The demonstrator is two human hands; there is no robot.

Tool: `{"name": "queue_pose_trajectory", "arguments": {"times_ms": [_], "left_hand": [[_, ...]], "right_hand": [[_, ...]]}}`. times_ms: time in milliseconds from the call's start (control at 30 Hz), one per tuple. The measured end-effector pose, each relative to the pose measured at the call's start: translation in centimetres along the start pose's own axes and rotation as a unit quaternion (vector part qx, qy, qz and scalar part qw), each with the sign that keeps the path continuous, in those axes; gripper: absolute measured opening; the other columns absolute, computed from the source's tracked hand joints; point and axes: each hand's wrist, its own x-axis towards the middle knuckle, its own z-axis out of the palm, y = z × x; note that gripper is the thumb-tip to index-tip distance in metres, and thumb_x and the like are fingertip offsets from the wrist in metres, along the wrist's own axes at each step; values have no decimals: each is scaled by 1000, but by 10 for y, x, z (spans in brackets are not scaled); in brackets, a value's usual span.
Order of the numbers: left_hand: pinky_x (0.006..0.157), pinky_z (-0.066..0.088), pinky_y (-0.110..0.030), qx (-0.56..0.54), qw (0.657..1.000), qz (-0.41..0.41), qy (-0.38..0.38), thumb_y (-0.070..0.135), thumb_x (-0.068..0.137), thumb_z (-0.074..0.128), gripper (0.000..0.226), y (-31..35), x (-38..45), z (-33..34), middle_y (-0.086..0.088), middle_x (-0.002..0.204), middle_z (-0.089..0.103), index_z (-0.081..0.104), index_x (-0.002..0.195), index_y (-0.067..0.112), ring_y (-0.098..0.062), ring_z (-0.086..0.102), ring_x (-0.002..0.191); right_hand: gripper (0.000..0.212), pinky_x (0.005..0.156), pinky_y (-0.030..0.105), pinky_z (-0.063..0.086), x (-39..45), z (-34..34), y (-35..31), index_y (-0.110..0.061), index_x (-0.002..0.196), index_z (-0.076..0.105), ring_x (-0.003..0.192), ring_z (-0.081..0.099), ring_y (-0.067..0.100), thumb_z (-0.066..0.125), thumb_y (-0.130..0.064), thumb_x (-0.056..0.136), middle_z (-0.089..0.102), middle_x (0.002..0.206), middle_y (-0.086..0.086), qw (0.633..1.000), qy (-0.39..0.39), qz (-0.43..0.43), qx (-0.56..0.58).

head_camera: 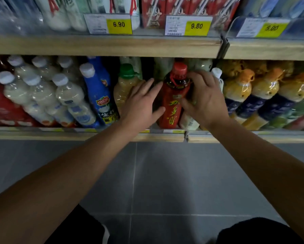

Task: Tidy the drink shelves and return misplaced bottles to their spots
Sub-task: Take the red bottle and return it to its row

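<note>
Left hand [142, 101]: fingers spread, empty, at bottle's 9 o'clock, just beside it.
Right hand [203, 99]: wrapped on red bottle [174, 101] from 3 o'clock; nearer hand.
Bottle: lower shelf [88, 136] front, axis 12-6, upright.
Neighbours: yellow juice bottle [123, 92] at 9.
</note>
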Motion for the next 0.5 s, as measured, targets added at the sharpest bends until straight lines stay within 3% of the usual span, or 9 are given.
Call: {"name": "queue_pose_trajectory", "arguments": {"times_ms": [67,267,333,500], "left_hand": [[117,31,-47,-1,1000,-2,15,47,88,63,75,-3,3,2,-9,159,31,34,153,21,-35,29,144],[117,29,-46,-4,1000,-1,21,44,89,63,75,-2,-4,1,-8,161,28,32,154,21,-33,27,145],[117,30,-47,-4,1000,2,17,44,89,62,76,-5,-6,2,-7,161,27,30,155,23,-32,26,146],[114,34,-44,-25,1000,9,-3,44,85,69,83,-7,-10,11,-3,162,25,28,155,26,-31,30,144]], "right_hand": [[68,107,43,34,14,1,-2,-10,139,48,124,44,38,71,-35,80,49,136,16,1000,0,-10,-24],[86,102,46,40,56,9,-16,-20,154,25,134,39,40,68,-46,84,36,149,13,990,-121,16,-65],[84,100,47,43,57,11,-18,-20,155,23,132,41,42,68,-39,87,34,149,14,990,-116,15,-74],[61,84,50,52,29,13,-12,-15,144,38,111,53,45,65,-22,90,42,134,17,997,-34,-16,-62]]}}
